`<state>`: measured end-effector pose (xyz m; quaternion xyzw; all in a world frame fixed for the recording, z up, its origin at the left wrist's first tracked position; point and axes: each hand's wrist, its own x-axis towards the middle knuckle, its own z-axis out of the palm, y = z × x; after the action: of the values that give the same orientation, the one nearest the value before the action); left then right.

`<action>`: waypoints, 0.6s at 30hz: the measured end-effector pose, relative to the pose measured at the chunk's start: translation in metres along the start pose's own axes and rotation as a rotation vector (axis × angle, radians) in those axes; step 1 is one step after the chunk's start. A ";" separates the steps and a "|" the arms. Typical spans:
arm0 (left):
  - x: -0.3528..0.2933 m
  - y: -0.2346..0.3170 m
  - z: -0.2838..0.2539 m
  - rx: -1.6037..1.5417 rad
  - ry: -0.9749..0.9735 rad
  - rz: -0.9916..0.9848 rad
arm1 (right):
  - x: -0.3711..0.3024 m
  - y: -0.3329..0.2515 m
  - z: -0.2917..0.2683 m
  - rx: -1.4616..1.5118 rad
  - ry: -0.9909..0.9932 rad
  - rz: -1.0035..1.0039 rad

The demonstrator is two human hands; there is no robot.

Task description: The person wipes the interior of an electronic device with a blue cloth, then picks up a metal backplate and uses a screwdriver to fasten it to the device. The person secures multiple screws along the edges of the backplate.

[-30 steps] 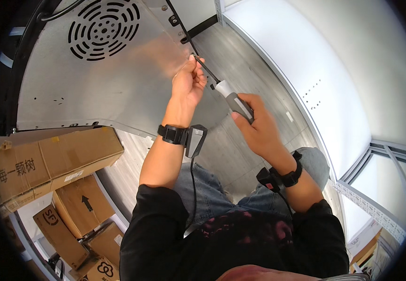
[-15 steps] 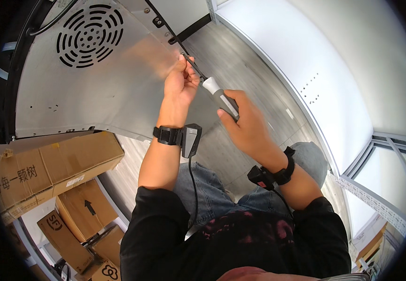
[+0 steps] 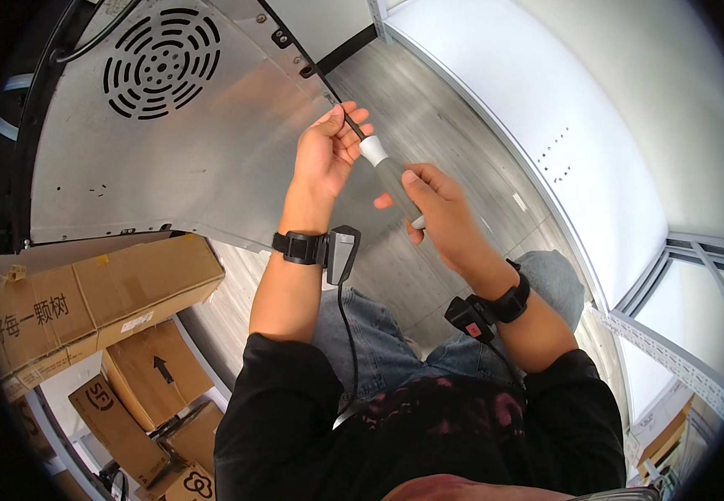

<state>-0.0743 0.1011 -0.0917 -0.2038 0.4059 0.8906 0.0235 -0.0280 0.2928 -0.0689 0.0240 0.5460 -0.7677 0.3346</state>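
Note:
A screwdriver [image 3: 392,177] with a grey handle, white collar and dark shaft slants up and left to the edge of a large metal panel [image 3: 236,159]. My right hand [image 3: 444,209] grips the handle, thumb along its upper side and fingers loosely round it. Around the shaft near its tip, my left hand [image 3: 324,154] has its thumb on one side and its fingers on the other, the outer fingers slightly spread. The tip meets the panel edge by a small screw or fitting, partly covered by the left fingers.
Round vent slots [image 3: 162,65] mark the panel, and brackets line its edge. Cardboard boxes [image 3: 157,371] stand on a rack at lower left. White shelving [image 3: 546,125] runs along the right. Wood-look floor [image 3: 429,108] lies between. Both wrists wear strapped devices with cables.
My left fingers have loosened and spread a little, shifting slightly down the shaft. My right hand has turned on the handle and its grip has changed, with the handle's end now showing.

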 end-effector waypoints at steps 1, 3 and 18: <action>0.003 0.000 -0.004 0.019 0.014 0.008 | 0.001 0.002 0.000 -0.038 -0.008 0.009; 0.006 -0.001 -0.007 0.033 0.034 0.011 | 0.000 0.010 0.003 -0.242 0.095 -0.108; -0.003 0.005 0.002 0.056 -0.023 -0.012 | -0.001 0.007 -0.001 0.152 -0.060 0.114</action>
<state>-0.0733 0.0998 -0.0853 -0.1949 0.4292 0.8811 0.0391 -0.0240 0.2928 -0.0744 0.0576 0.4737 -0.7869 0.3913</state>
